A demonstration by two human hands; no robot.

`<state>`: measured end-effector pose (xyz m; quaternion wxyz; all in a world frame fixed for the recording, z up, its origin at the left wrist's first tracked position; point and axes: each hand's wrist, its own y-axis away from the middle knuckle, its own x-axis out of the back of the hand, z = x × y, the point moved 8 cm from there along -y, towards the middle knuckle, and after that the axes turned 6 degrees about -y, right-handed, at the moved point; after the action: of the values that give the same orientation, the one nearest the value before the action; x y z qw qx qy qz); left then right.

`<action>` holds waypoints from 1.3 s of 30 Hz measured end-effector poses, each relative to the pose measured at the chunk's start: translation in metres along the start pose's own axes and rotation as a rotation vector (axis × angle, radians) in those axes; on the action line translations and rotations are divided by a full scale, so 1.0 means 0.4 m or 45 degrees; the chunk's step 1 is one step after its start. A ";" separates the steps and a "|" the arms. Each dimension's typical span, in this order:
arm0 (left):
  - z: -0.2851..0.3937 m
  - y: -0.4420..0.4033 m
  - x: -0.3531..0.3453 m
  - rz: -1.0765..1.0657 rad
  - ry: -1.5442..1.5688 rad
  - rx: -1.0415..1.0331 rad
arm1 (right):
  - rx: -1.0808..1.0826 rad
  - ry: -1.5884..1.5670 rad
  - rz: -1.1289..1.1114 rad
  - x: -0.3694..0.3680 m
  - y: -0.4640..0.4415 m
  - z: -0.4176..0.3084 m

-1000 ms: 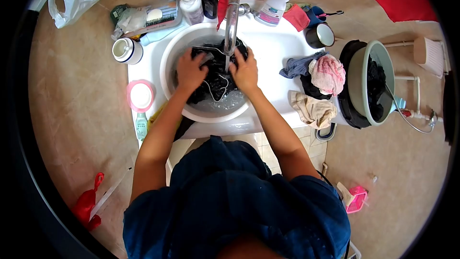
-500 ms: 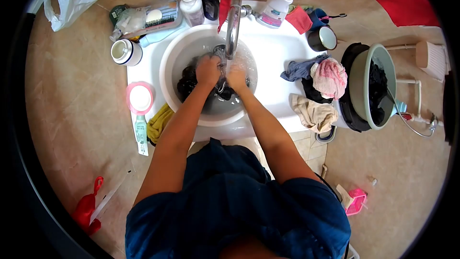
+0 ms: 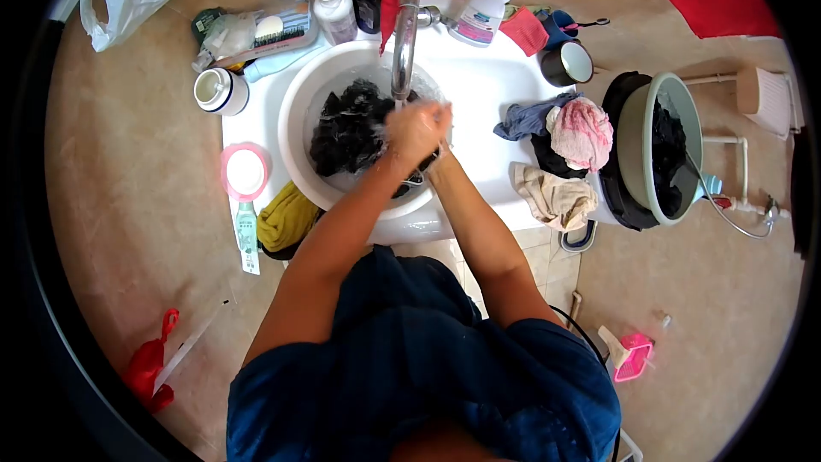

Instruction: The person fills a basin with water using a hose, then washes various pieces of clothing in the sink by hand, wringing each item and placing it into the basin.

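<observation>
A white round basin (image 3: pixel 289 133) stands in the sink, holding water and a soaked black cloth (image 3: pixel 349 130). Over the basin's right side, just below the faucet (image 3: pixel 404 43), my two hands are pressed close together with water splashing around them. My left hand (image 3: pixel 412 132) is closed like a fist beside the bunched cloth. Behind it, partly hidden, my right hand (image 3: pixel 440 127) is closed against it. Dark wet fabric shows beneath both hands, between the wrists; the part inside the fingers is hidden.
Right of the basin, on the white sink (image 3: pixel 475 150), lie a pink-and-white cloth (image 3: pixel 581 133), a blue cloth (image 3: pixel 528 118) and a beige cloth (image 3: pixel 556 197). A bucket (image 3: pixel 634 145) with black fabric stands farther right. Behind are a pump bottle (image 3: pixel 334 13) and a white bottle (image 3: pixel 481 13).
Both hands have risen from the water and come together at the basin's right side, under the faucet. More of the black cloth now shows, bunched at the left. The view has shifted slightly.
</observation>
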<state>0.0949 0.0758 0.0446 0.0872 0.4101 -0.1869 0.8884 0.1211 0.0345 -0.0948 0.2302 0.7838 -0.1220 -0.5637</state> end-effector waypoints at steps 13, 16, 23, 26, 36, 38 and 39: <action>-0.239 0.126 0.101 -0.626 -0.615 -0.009 | 0.799 2.481 0.038 -0.134 0.163 -0.062; -0.320 0.167 0.013 -0.940 -0.705 0.173 | 0.555 2.904 0.037 -0.067 0.101 0.014; -0.324 0.111 -0.053 -0.670 -0.605 0.115 | 0.674 2.952 -0.023 -0.012 -0.013 0.062; -0.397 0.036 -0.108 -0.571 -0.066 0.267 | 0.019 1.437 0.132 -0.014 -0.022 -0.026; 0.062 0.055 -0.101 -0.441 0.277 -0.080 | -0.031 -0.072 -0.321 0.017 -0.046 -0.033; 0.015 0.026 -0.103 -0.203 0.080 -0.075 | 0.159 0.185 -0.153 0.071 -0.061 -0.033; -0.038 0.006 -0.085 -0.115 0.276 0.111 | 0.156 0.206 0.075 0.049 -0.028 -0.041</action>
<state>0.1057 0.0796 0.0092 0.1289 0.3232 -0.1188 0.9300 0.1423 0.0389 -0.1125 0.2076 0.8353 -0.1603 -0.4832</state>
